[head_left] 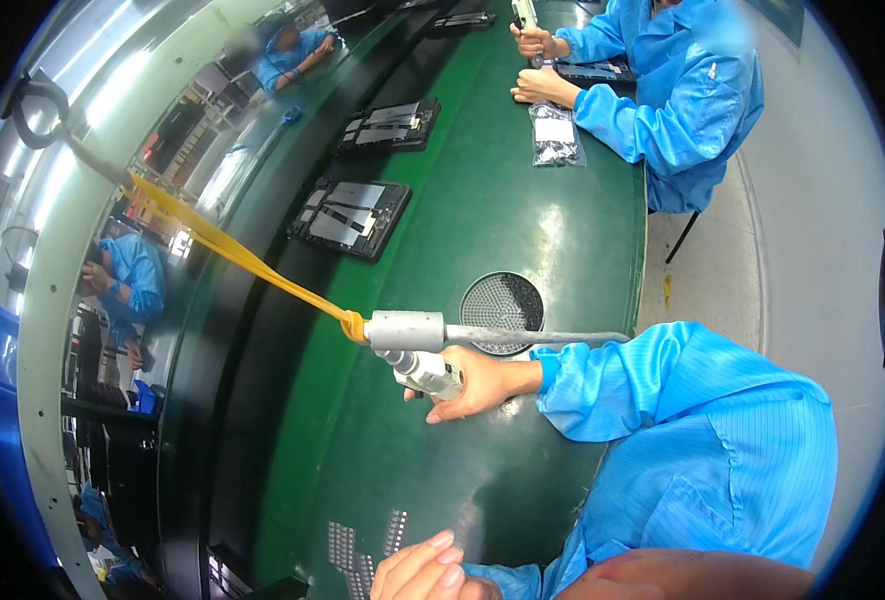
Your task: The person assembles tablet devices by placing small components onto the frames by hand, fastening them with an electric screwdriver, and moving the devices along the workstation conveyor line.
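Observation:
My right hand (484, 382) is closed around a pale electric screwdriver (434, 374) above the green work surface. A silver cylinder (407, 330) sits at the screwdriver's end, tied to a stretched yellow elastic band (247, 258). A grey cable (532, 335) runs from the cylinder to the right. Just beyond this hand lies a round perforated dish (497, 300) with small dark pieces along one side. At the bottom edge my left hand (424, 570) has its fingers curled together, and whatever may be in them is hidden. Strips of small dark pads (342, 545) lie beside it.
Opened tablet-like devices (354, 215) lie along the dark belt at left. A bag of small dark parts (556, 135) rests farther up the green table (592, 240). A co-worker in blue (687, 100) holds another pale tool at the top. More people sit across the line.

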Motion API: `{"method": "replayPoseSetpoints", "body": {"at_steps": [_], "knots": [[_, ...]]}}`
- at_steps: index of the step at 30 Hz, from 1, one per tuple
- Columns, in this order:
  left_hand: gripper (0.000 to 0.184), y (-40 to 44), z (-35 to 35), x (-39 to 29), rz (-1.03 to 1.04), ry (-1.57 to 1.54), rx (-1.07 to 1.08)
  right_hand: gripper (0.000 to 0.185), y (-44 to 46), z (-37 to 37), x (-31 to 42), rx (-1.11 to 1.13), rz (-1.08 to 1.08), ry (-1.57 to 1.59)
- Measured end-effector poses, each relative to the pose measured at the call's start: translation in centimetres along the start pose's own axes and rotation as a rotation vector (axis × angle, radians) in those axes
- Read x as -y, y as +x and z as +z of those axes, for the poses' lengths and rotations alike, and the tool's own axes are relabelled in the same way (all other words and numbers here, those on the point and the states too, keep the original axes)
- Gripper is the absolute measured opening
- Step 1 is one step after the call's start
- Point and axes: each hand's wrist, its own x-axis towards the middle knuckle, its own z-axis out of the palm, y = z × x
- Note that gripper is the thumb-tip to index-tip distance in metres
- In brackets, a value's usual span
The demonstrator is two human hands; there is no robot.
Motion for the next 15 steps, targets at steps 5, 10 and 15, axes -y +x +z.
{"method": "replayPoseSetpoints", "body": {"at_steps": [5, 10, 15], "knots": [[0.018, -0.2, 3.9, 0.2, -0.110, 0.064, -0.318, 0.034, 0.0, -0.6, 1.7, -0.024, 0.012, 0.054], [0.010, -7.6, 10.6, 2.4, -0.416, 0.033, -0.224, 0.034, 0.4, -0.2, 1.2, -0.037, 0.094, 0.121], [0.018, -14.0, 15.8, 1.3, -0.613, -0.160, 0.000, 0.040, 1.0, 0.2, 1.1, -0.044, 0.078, 0.050]]}}
